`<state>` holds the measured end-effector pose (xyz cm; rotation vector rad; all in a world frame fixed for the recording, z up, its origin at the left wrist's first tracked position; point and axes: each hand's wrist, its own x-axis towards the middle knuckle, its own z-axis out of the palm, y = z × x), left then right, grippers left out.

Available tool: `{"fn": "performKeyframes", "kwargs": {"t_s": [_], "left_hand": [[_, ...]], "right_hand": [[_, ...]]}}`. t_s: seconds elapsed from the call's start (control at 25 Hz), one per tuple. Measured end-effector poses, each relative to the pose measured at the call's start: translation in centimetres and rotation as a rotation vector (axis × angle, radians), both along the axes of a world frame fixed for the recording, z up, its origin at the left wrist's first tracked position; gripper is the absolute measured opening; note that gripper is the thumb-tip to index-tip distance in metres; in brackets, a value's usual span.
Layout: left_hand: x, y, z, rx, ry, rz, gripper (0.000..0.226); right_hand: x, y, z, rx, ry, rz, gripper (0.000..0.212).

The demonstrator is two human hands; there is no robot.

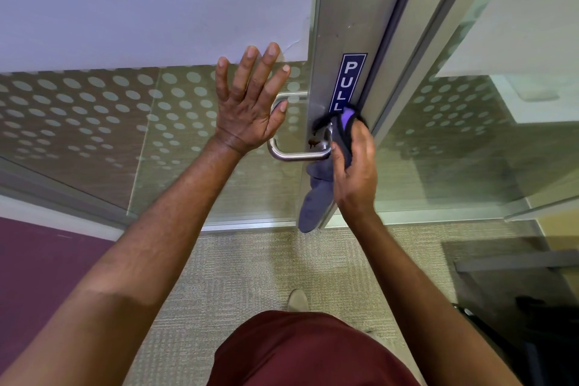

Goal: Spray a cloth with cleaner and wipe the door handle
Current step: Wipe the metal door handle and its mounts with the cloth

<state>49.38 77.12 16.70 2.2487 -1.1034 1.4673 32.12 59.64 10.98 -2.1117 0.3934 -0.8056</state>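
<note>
A silver lever door handle (291, 154) sticks out from the metal door frame (341, 25), below a blue PULL sign (347, 81). My right hand (355, 166) grips a grey-purple cloth (316, 188) and presses it against the base of the handle, with the cloth's loose end hanging down. My left hand (250, 103) lies flat with fingers spread on the dotted glass door (94, 110), just left of the handle. No spray bottle is in view.
A second glass panel (470, 135) stands to the right of the frame. Beige carpet (250, 266) covers the floor, with a purple area (37, 276) at the left. A dark object (517, 291) lies at the lower right. One shoe (297, 299) shows below.
</note>
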Motion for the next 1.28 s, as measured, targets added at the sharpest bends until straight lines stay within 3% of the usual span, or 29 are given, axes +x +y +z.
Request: {"fn": "performKeyframes", "kwargs": {"t_s": [0.32, 0.8, 0.96, 1.12, 1.2, 1.28], "left_hand": [[0.3, -0.1, -0.2, -0.011, -0.034, -0.010, 0.053], [0.2, -0.1, -0.3, 0.000, -0.018, 0.018, 0.052], [-0.1, 0.1, 0.0, 0.021, -0.004, 0.028, 0.053], [-0.2, 0.1, 0.1, 0.033, 0.018, 0.048, 0.054], [-0.4, 0.1, 0.2, 0.040, 0.028, 0.060, 0.055], [-0.6, 0.1, 0.4, 0.053, 0.044, 0.070, 0.057]], "right_hand": [[0.1, -1.2, -3.7, -0.200, 0.172, 0.057, 0.064], [-0.7, -0.7, -5.6, 0.161, 0.255, 0.169, 0.071], [-2.2, -2.0, -5.7, 0.529, 0.264, 0.143, 0.048], [-4.9, -2.0, -3.8, 1.104, 0.146, 0.026, 0.018], [-5.8, -2.0, -2.4, 1.391, 0.114, 0.000, 0.021], [-6.6, -2.0, -1.1, 1.600, 0.145, 0.029, 0.040]]}}
